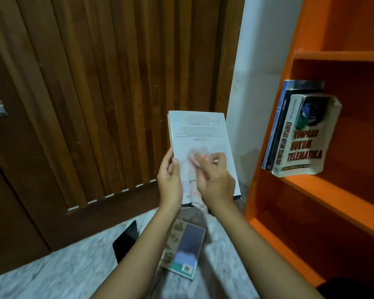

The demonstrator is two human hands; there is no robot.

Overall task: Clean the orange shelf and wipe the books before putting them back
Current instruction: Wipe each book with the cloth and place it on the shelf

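Brown wood is filling the left side: a slatted door [95, 83]. Next, the left hand [170, 180] is holding the white book [201, 130] up in the air by its left edge, thumb on the cover. The book is looking thin, light and a bit bendy, and its smooth cover may be slippery, so gripping an edge is best. The right hand [216, 182] is pressing a soft pale cloth [193, 157] on it with bent fingers. Below, another book [186, 251] is lying on the marbled floor [52, 272]. Thick books [304, 137] are leaning in the hard orange shelf [311, 186].
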